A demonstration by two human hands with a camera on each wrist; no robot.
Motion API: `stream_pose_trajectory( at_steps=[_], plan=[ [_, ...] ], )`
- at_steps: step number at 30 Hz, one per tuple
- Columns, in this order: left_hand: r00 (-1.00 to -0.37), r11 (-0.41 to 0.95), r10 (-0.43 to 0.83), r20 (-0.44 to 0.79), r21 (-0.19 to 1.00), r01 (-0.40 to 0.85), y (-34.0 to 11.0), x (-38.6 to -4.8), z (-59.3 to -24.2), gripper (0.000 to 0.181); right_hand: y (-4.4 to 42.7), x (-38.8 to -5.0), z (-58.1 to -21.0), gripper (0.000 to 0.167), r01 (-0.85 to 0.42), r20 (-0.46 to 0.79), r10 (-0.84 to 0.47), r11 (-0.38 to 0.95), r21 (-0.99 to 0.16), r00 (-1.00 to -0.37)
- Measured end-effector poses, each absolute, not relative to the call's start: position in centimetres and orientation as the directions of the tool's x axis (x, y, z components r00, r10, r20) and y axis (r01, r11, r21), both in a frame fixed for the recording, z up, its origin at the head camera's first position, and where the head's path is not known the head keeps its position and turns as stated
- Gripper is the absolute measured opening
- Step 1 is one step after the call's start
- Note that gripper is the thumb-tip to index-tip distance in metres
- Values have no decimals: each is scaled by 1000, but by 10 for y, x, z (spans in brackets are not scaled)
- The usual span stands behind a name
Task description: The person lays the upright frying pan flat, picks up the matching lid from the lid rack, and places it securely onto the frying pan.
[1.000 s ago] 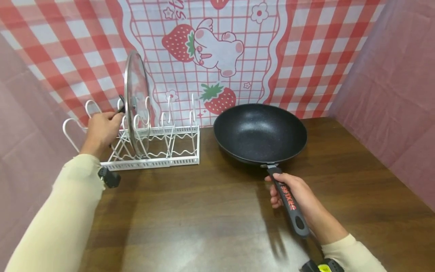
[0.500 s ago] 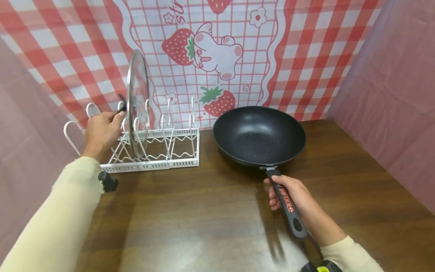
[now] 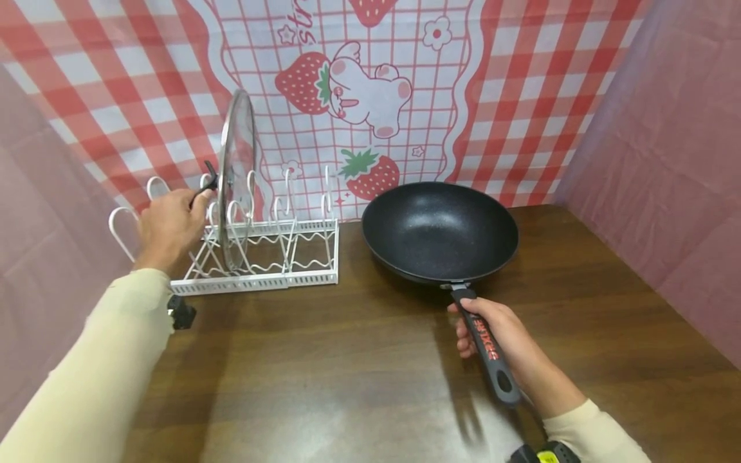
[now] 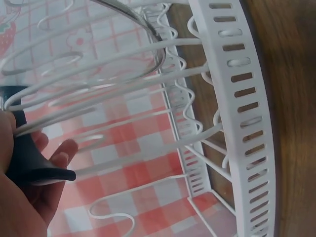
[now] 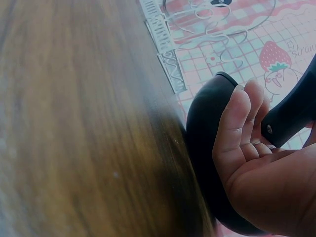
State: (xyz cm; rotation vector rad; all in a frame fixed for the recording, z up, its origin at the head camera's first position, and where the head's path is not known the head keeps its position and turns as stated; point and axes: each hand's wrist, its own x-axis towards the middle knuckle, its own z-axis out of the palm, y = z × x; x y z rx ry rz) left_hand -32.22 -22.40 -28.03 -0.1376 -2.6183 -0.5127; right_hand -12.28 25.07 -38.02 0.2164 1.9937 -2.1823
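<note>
My left hand [image 3: 170,226] grips the black handle [image 3: 208,184] of a round glass lid [image 3: 240,145] with a metal rim. The lid stands on edge between the wire loops of a white pan rack [image 3: 309,278], its top leaning slightly right. In the left wrist view, fingers and thumb are around that handle [image 4: 22,155], beside the rack's wires. My right hand [image 3: 512,331] holds a black wok [image 3: 440,231] by its long dark handle [image 3: 496,370], thumb on top. The right wrist view shows the wok's outer side [image 5: 201,143] beyond the fingers; its handle is partly cut off.
Both hands work over a brown wooden table [image 3: 324,379]. A red-and-white checked cloth [image 3: 521,96] with strawberries hangs directly behind rack and wok. Pink cloth walls [image 3: 666,161] enclose both sides.
The lid has tilted a little, its top moving right and its bottom left, with my left hand still on its handle. The wok and right hand stay nearly in place; the view shifts slightly.
</note>
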Motion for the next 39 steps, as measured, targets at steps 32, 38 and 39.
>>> stream_pose_trajectory(
  at_steps=[32, 38, 39],
  plan=[
    [-685, 927, 150, 713, 140, 349, -209, -299, -265, 38, 250, -122, -382, 41, 222, -220, -25, -92, -971, -975],
    [-661, 923, 142, 736, 143, 356, -209, -295, -266, 36, 250, -123, -381, 39, 212, -210, -25, -90, -973, -977],
    [-658, 922, 142, 740, 143, 360, -209, -294, -266, 36, 250, -123, -381, 39, 209, -207, -26, -90, -974, -978]
  ],
)
